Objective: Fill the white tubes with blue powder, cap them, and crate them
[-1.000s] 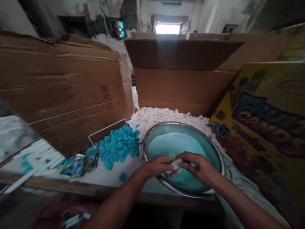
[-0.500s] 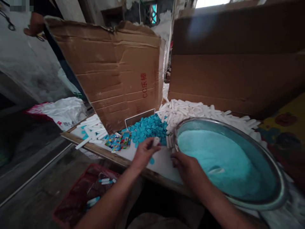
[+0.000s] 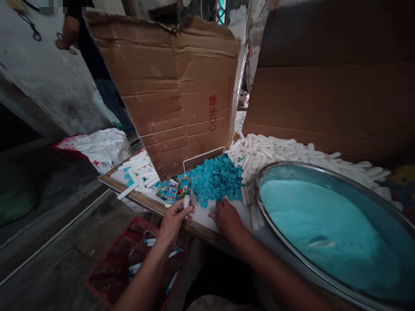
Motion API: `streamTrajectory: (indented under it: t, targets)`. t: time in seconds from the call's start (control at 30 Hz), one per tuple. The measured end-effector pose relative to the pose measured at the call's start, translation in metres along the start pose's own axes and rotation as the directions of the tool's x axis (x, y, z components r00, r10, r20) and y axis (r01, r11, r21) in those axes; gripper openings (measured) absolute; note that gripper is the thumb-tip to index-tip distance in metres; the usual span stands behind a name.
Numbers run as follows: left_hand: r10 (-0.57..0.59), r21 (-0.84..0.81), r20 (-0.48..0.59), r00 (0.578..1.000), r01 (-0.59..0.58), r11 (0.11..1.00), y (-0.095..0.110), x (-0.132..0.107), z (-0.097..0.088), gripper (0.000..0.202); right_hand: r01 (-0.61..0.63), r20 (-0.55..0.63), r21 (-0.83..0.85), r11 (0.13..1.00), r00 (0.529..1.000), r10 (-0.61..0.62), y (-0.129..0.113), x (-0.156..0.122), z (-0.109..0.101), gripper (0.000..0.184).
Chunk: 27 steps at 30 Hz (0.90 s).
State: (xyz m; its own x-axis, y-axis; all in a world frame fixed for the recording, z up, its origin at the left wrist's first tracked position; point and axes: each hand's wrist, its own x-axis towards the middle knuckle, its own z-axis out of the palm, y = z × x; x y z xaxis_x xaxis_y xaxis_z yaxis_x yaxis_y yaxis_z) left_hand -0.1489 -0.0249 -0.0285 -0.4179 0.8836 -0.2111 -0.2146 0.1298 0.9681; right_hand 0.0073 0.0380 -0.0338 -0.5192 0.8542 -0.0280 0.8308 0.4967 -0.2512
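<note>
L hand (image 3: 173, 218) gripped a white tube (image 3: 186, 201) upright at the table edge. R hand (image 3: 227, 218) lay fingers-down, holding nothing visible, by the blue caps (image 3: 215, 179).

White tube (image 3: 186, 201), teal caps (image 3: 216, 178), turquoise powder (image 3: 327, 233), red basket (image 3: 110, 270)

Two bare forearms, without sleeves, watch or bracelet, rise from the lower edge beside the metal bowl (image 3: 259, 190). The left hand (image 3: 171, 218) and right hand (image 3: 227, 218) wear no gloves or rings; short nails show on the fingers.
</note>
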Motion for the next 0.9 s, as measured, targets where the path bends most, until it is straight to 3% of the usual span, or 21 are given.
streamTrajectory:
  t: [0.17, 0.3, 0.4, 0.47, 0.53, 0.63, 0.77, 0.9]
  targets:
    - [-0.011, 0.000, -0.034, 0.999, 0.011, 1.000, -0.003, 0.002, -0.006, 0.041, 0.160, -0.055, 0.028, 0.987, 0.986, -0.158, -0.014, 0.031, 0.014, 0.015]
    - [-0.016, 0.012, -0.036, 0.999, 0.017, 1.000, -0.003, -0.001, -0.006, 0.038, 0.198, -0.067, 0.058, 0.978, 0.979, -0.194, -0.009, 0.035, 0.020, 0.014]
    - [-0.009, 0.030, 0.059, 0.998, 0.007, 1.000, -0.003, -0.006, 0.001, 0.029, 0.271, -0.209, 0.178, 0.946, 0.950, -0.233, 0.005, 0.018, 0.016, 0.015]
    - [-0.016, 0.018, 0.158, 0.987, 0.013, 1.000, -0.003, -0.010, 0.009, 0.028, 0.372, -0.372, 0.321, 0.871, 0.895, -0.245, 0.014, 0.002, 0.011, 0.016]
    - [-0.022, -0.018, 0.256, 0.966, 0.027, 0.999, -0.004, -0.014, 0.018, 0.030, 0.437, -0.461, 0.462, 0.771, 0.862, -0.212, 0.020, -0.014, 0.006, 0.017]
    - [-0.022, -0.051, 0.369, 0.929, 0.044, 0.998, -0.003, -0.020, 0.031, 0.032, 0.374, -0.410, 0.656, 0.655, 0.906, -0.107, 0.022, -0.033, -0.002, 0.017]
    - [-0.016, -0.008, 0.447, 0.894, 0.022, 1.000, 0.000, -0.028, 0.038, 0.027, 0.182, -0.212, 0.841, 0.509, 0.977, 0.001, 0.023, -0.045, -0.009, 0.015]
    - [-0.002, 0.137, 0.467, 0.884, -0.070, 0.988, -0.002, -0.033, 0.035, 0.024, 0.130, -0.206, 0.905, 0.404, 0.967, 0.151, 0.024, -0.054, -0.019, 0.015]
